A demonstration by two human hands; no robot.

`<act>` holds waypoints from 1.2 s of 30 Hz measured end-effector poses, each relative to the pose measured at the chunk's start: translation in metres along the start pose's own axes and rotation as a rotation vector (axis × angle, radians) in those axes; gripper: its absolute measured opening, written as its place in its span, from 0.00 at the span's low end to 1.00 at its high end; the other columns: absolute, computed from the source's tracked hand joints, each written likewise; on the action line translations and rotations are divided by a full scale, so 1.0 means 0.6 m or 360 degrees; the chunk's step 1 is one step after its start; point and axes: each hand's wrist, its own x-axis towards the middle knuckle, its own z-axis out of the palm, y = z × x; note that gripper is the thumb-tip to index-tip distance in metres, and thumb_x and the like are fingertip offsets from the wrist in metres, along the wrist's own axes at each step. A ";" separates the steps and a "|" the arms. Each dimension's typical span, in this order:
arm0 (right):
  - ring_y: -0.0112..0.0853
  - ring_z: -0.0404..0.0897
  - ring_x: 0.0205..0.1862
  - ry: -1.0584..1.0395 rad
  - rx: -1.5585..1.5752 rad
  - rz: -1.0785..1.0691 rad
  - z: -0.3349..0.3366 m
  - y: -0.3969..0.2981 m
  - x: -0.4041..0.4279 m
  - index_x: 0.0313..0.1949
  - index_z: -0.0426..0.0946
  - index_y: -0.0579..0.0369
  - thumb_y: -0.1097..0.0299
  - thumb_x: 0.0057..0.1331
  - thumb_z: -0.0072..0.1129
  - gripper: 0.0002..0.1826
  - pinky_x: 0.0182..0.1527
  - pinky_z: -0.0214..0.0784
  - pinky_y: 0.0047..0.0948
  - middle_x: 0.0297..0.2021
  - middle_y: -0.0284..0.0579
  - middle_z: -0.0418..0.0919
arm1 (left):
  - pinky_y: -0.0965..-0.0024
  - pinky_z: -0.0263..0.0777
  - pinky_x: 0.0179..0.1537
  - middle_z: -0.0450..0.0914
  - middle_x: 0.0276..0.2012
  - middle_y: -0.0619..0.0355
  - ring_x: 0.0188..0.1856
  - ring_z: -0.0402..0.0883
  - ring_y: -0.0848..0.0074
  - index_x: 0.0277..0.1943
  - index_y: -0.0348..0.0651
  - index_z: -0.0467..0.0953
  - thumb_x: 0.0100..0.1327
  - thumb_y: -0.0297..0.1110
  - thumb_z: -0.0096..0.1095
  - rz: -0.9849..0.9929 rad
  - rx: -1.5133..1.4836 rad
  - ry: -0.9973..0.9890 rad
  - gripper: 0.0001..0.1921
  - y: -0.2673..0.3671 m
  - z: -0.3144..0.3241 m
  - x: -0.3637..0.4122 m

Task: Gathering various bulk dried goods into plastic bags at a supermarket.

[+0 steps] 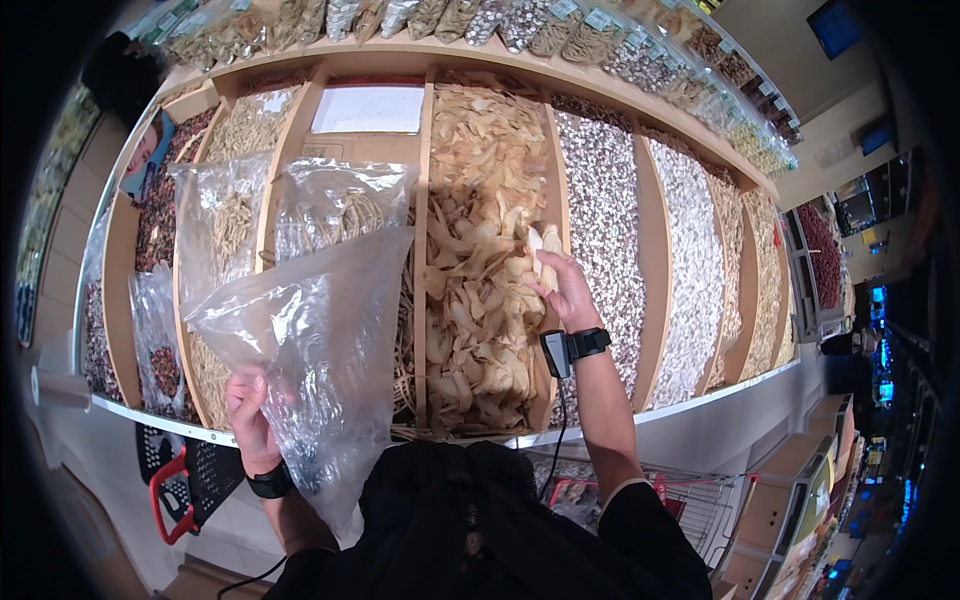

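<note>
My left hand (251, 409) grips a large clear plastic bag (322, 337) by its edge, in front of the display bin's near rim. The bag looks empty and partly covers the compartments behind it. My right hand (566, 289) pinches a few pale dried slices (547, 251) between thumb and fingers. It hovers at the right side of a compartment of dried, curled yellowish slices (487, 322). A black device is strapped to each wrist, with a cable hanging from the right one (566, 352).
Wooden dividers (429, 247) split the bin. Two filled clear bags (225, 217) (341, 202) lie on the left compartments. Dark-and-white pieces (600, 202) and white pieces (686, 262) fill compartments to the right. Packaged goods (525, 26) line the back ledge. A black-and-red basket (180, 480) and wire cart (697, 510) stand below.
</note>
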 end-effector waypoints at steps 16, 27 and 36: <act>0.28 0.81 0.35 -0.0075 0.0221 -0.0337 -0.026 -0.115 -0.089 0.49 0.71 0.59 0.71 0.61 0.56 0.16 0.31 0.77 0.25 0.40 0.44 0.79 | 0.75 0.70 0.31 0.77 0.29 0.56 0.28 0.76 0.75 0.41 0.37 0.73 0.62 0.28 0.55 -0.0344 -0.0310 -0.0252 0.07 -0.106 0.180 0.111; 0.31 0.79 0.41 -0.0475 0.0089 -0.0670 0.052 -0.149 -0.152 0.54 0.66 0.68 0.76 0.60 0.55 0.22 0.45 0.73 0.27 0.43 0.51 0.77 | 0.78 0.68 0.36 0.75 0.35 0.63 0.33 0.73 0.83 0.57 0.37 0.67 0.62 0.28 0.56 -0.0505 0.0306 -0.0052 0.20 -0.280 0.270 0.244; 0.26 0.76 0.43 0.0111 -0.0809 -0.0285 0.052 0.005 0.004 0.63 0.56 0.62 0.73 0.63 0.55 0.30 0.47 0.70 0.23 0.49 0.48 0.74 | 0.77 0.67 0.37 0.74 0.38 0.61 0.34 0.72 0.82 0.59 0.35 0.65 0.57 0.25 0.59 0.0067 0.0685 0.0043 0.25 -0.247 0.214 0.184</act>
